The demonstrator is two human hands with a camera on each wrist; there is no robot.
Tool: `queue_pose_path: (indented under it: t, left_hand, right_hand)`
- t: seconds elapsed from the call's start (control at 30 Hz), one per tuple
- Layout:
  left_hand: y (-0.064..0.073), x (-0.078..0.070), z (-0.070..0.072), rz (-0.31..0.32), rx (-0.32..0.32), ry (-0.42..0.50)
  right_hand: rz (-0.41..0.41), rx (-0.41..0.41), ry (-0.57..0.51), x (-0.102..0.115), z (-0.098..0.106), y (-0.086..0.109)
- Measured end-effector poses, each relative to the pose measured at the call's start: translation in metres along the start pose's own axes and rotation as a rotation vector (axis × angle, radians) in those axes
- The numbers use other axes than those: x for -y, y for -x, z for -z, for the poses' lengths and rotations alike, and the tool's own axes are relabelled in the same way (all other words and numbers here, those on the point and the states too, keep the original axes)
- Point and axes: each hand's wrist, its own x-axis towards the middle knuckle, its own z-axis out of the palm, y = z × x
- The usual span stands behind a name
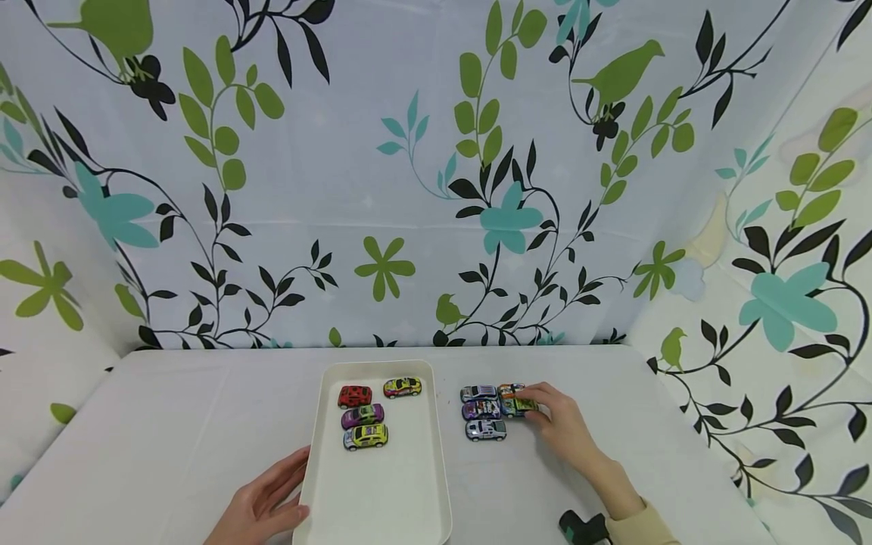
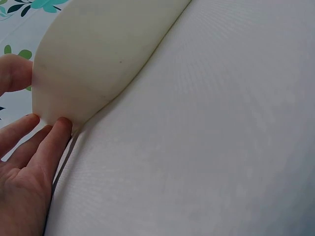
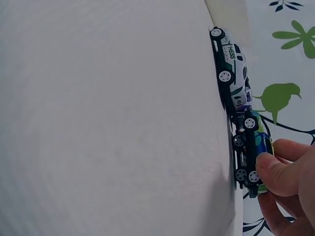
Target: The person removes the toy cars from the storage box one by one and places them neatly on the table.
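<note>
Head view: the green car lies to the right of the white tray, its long axis running sideways, roughly square to the tray's long right wall. The right hand, on the car's side away from the tray, is much the nearer; the left hand is beyond the tray's left wall, touching it. Fingertips cover part of the green car; the orange car, farther from the viewer, is partly hidden. The tray's near end is cut off.

Left wrist view: fingers extended, tips against the tray's outer wall; its interior is not visible.

Right wrist view: thumb and fingers pinch the green car. Its wheels sit higher than those behind, so it is probably lifted; the far-side contact is hidden. Only a tray corner shows.
</note>
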Motion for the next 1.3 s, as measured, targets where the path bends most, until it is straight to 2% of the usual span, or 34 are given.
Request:
queue_pose_path:
  t: [0.27,0.77,1.0,1.3]
  left_hand:
    - [-0.0011,-0.0001,-0.0002,0.0,0.003,-0.003]
    - [0.0004,0.0004,0.0007,-0.015,0.013,-0.011]
    - [0.0002,0.0003,0.0004,-0.012,0.01,-0.009]
    - [0.0,0.0007,-0.0001,-0.019,0.006,-0.02]
  right_hand:
    - [-0.025,0.029,-0.013,-0.0068,-0.0024,0.0037]
    - [-0.057,0.005,-0.026,-0.0085,-0.0065,0.0064]
    - [-0.1,-0.008,-0.038,-0.0069,-0.0077,0.0073]
    - [-0.069,-0.03,-0.045,-0.0061,-0.0065,0.0075]
